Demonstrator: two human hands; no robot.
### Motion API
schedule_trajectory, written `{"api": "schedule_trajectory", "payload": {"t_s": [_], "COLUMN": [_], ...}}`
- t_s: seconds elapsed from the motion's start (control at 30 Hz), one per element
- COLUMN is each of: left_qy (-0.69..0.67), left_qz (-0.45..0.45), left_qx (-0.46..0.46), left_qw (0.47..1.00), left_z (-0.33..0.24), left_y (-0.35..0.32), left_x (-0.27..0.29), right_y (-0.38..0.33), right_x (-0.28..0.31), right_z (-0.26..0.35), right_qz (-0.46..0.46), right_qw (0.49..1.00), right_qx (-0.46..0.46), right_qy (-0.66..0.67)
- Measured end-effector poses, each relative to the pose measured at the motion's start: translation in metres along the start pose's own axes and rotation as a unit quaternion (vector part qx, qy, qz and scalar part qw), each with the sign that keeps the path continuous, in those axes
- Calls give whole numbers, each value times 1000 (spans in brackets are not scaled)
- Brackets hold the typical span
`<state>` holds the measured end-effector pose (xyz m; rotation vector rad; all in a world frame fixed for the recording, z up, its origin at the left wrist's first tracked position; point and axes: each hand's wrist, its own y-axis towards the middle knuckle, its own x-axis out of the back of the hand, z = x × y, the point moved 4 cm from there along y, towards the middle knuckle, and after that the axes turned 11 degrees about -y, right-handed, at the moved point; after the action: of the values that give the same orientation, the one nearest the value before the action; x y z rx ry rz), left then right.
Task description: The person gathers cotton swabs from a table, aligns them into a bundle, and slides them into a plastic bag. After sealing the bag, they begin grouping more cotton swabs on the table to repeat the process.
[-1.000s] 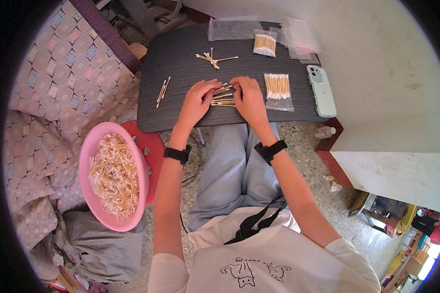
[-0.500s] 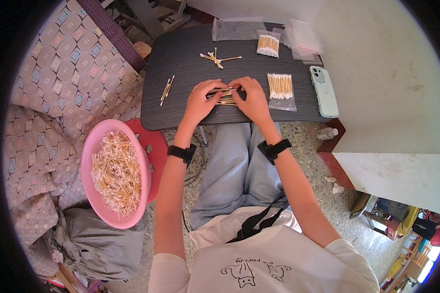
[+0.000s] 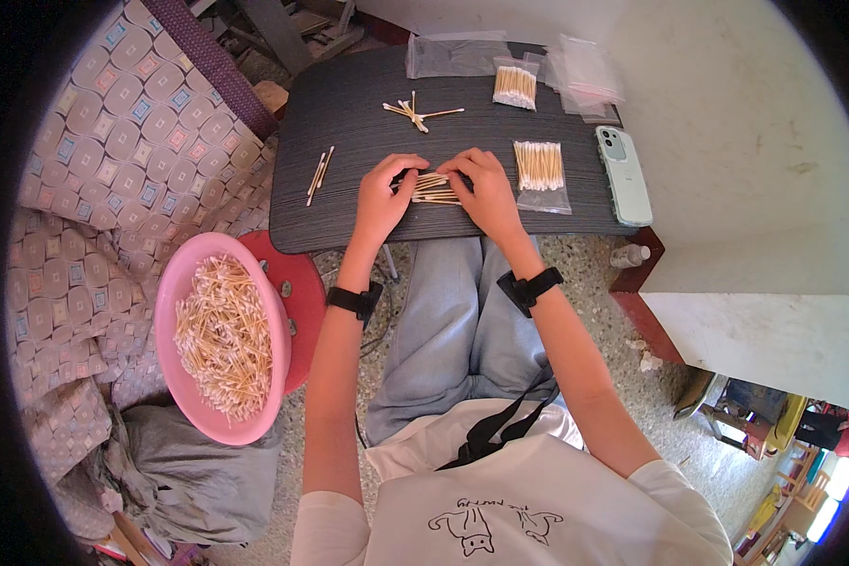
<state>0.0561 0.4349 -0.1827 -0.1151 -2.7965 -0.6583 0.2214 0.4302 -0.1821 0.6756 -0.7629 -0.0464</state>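
A loose bunch of wooden-stemmed cotton swabs (image 3: 434, 189) lies crosswise near the table's front edge, between my two hands. At the left end, my left hand (image 3: 385, 196) curls its thumb and fingers around the swab tips. My right hand (image 3: 484, 189) does the same at the right end, fingertips pressed on the upper swabs. To the right lies a clear bag of cotton swabs (image 3: 540, 168). Another filled bag (image 3: 515, 87) rests farther back. A few crossed swabs (image 3: 412, 113) are behind my hands, and some more swabs (image 3: 320, 176) lie to the left.
The dark table (image 3: 349, 104) also bears flat clear bags (image 3: 585, 75) at the back right and a pale phone (image 3: 624, 176) at its right edge. A pink basin (image 3: 278, 377) full of swabs stands on a red stool (image 3: 300, 292) at left. A wall (image 3: 726, 141) rises on the right.
My fingers and thumbs have shifted outward along the bunch, so more of the swabs show between my hands. The bags and the other swabs stay where they were.
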Motion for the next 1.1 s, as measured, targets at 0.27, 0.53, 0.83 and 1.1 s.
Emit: {"api": "schedule_trajectory", "payload": {"t_s": [0.27,0.53,0.83,1.1], "left_qy": [-17,55,107,49], "left_qz": [-48,-28,-4,-8], "left_qx": [22,-19,-56,-13], "left_qw": [998,998,993,999], "left_z": [2,-3,-4,1], "left_y": [-1,0,-2,-1], "left_x": [5,2,1,4], "right_y": [0,-1,-4,-3], "right_x": [4,4,3,0], "right_z": [-3,-3,-2,-1], "right_qz": [-11,-46,-65,-28], "right_qw": [990,993,993,995], "right_qx": [-114,-97,-93,-51], "right_qy": [83,38,-24,-79]}}
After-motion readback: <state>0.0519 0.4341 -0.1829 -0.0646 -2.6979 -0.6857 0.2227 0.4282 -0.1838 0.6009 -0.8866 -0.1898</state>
